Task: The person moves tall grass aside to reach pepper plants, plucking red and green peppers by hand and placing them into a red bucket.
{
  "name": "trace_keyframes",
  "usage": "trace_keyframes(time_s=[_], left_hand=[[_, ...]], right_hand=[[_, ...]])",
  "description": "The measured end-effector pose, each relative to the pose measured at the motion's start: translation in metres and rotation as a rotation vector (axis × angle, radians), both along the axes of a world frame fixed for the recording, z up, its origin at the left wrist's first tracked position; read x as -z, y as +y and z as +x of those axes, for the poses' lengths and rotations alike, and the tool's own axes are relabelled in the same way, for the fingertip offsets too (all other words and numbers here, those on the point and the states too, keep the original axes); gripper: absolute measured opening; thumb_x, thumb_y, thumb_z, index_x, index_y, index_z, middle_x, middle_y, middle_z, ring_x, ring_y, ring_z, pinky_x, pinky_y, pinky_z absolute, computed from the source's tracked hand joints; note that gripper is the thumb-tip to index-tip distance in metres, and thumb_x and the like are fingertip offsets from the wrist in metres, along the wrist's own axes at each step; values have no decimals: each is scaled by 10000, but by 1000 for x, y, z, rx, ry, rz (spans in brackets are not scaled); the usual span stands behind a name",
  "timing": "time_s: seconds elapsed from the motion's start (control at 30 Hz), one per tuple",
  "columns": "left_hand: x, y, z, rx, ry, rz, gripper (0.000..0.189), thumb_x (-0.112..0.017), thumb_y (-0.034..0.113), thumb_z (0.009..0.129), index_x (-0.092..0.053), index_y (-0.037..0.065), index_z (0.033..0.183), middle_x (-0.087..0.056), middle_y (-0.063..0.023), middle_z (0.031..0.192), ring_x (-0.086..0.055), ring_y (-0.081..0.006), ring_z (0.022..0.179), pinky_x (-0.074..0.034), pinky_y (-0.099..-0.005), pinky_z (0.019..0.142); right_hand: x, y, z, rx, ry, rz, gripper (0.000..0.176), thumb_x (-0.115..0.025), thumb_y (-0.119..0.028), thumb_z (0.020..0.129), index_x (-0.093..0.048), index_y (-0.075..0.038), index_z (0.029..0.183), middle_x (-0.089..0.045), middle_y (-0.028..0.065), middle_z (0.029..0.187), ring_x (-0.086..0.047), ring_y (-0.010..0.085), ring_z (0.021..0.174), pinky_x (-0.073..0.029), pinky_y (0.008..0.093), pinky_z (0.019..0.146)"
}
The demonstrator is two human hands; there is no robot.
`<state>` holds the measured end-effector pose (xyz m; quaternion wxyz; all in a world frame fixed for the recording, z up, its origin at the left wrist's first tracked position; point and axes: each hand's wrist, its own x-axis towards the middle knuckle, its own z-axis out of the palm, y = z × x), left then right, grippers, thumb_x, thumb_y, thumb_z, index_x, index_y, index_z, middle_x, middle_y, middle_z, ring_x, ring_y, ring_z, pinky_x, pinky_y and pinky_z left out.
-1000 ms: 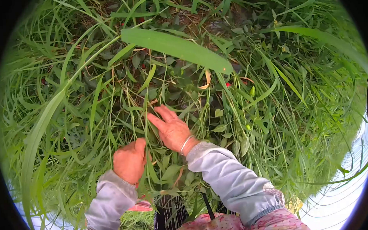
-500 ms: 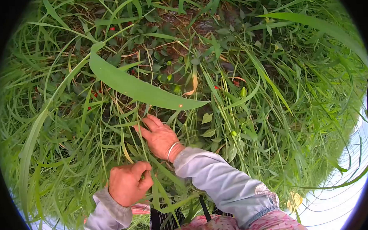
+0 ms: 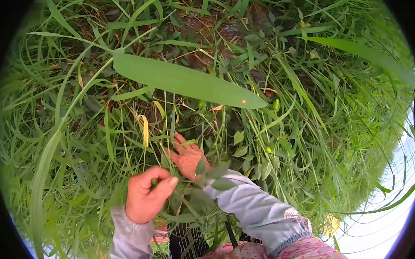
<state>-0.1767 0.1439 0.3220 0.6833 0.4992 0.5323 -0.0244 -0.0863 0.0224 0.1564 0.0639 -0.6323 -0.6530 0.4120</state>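
My left hand is closed at lower centre, its fingers curled and thumb pressed forward. A small green pepper peeks out from inside the curl. Beyond it, to the right, my right hand reaches in among the stems with fingers spread. Across its fingertips lies a light green, elongated thing, possibly a pepper. Leafy pepper stems pass in front of my right wrist and partly cover it. Further right, two green peppers hang on the plants, one high and one lower.
A broad grass blade stretches across the view above my hands. Tall grass surrounds the pepper plants on both sides. A yellowed leaf stands beyond my left hand. Bare soil shows at the top.
My left hand has shifted slightly right and up, its thumb now extended. My right hand has turned and moved right and down. Leafy stems now cross its wrist; the broad blade has swung up and right.
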Motion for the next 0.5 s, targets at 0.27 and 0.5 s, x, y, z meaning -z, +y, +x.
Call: trace_keyframes(time_s=[0.27,0.5], left_hand=[[123,-63,27,-731,-168,-251,88,-559,85,888,-597,40,954,-587,-6,746,-452,-45,493,-357,-178,408],[124,-92,20,-705,-95,-58,97,-574,136,899,-576,40,884,-544,25,710,-441,-34,538,-361,-191,452]], right_hand=[[-25,-10,19,372,470,-450,303,-503,-110,829,-520,-60,1128,-510,113,1208,-495,243,1109,-431,345,909],[-78,-3,63,577,411,-232,366,-660,-81,729,-542,-64,1075,-574,119,1071,-616,308,863,-508,357,751]])
